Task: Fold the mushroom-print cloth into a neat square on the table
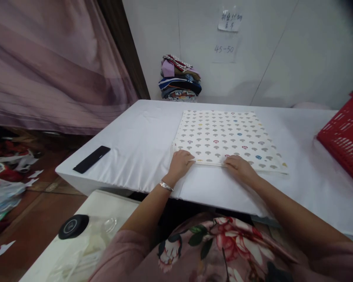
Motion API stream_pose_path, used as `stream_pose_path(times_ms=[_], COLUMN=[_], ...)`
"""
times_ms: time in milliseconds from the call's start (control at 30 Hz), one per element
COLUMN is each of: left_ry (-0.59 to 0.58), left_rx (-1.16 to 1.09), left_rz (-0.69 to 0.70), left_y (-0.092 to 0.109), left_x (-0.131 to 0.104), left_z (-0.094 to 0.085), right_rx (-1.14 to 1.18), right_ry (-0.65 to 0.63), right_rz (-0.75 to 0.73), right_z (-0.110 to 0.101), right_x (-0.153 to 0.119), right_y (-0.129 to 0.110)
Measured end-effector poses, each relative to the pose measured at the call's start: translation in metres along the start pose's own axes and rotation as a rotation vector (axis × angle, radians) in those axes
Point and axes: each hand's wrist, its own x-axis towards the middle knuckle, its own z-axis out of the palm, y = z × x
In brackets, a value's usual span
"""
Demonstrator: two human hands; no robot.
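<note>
White-covered tabletop (141,133) is carrying everything that matters, its cover wrinkling along the near edge; a drag on the cloth could be pulling that cover along too. Red plastic basket (345,137) is sitting at the right end, well apart from the work. White mushroom-print cloth (220,133) is lying flat at mid-tabletop, its near edge looking layered; uneven pulling could be skewing the layers or creasing the print. Fabric stack (181,78) is leaning a bit unevenly by the wall, so a bump could be toppling it. Left hand (180,164) is touching the near-left corner, right hand (240,167) the near edge further right; fingers are curling in, but cannot tell if either grip is actually pinching fabric. Black flat case (91,159) is resting near the front-left edge, where a sweeping left arm could be knocking it off
</note>
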Motion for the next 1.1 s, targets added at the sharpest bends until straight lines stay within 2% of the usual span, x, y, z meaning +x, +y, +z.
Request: stream_pose_path(times_ms=[100, 300, 467, 567, 833, 1100], left_ry=[-0.053, -0.12, -0.083, -0.103, -0.118, -0.108], left_rx=[-0.017, -0.082, -0.1, -0.072, 0.006, 0.052], left_rz=[0.028, 0.0, 0.006, 0.041, 0.133, 0.113], left_y=[0.0, -0.004, -0.002, -0.003, -0.012, -0.008], left_x=[0.002, 0.005, 0.004, 0.001, -0.001, 0.003], left_z=[0.008, 0.01, 0.007, 0.008, 0.009, 0.008], right_rx=[-0.008, -0.045, -0.088, -0.133, -0.168, -0.194], right_ry=[-0.06, -0.057, -0.018, 0.001, -0.036, -0.022], right_rz=[-0.035, 0.035, 0.001, -0.051, -0.136, -0.137], right_z=[0.01, 0.017, 0.018, 0.019, 0.023, 0.021], right_x=[0.014, 0.019, 0.017, 0.016, 0.016, 0.018], right_y=[-0.013, -0.014, -0.016, -0.017, -0.009, -0.009])
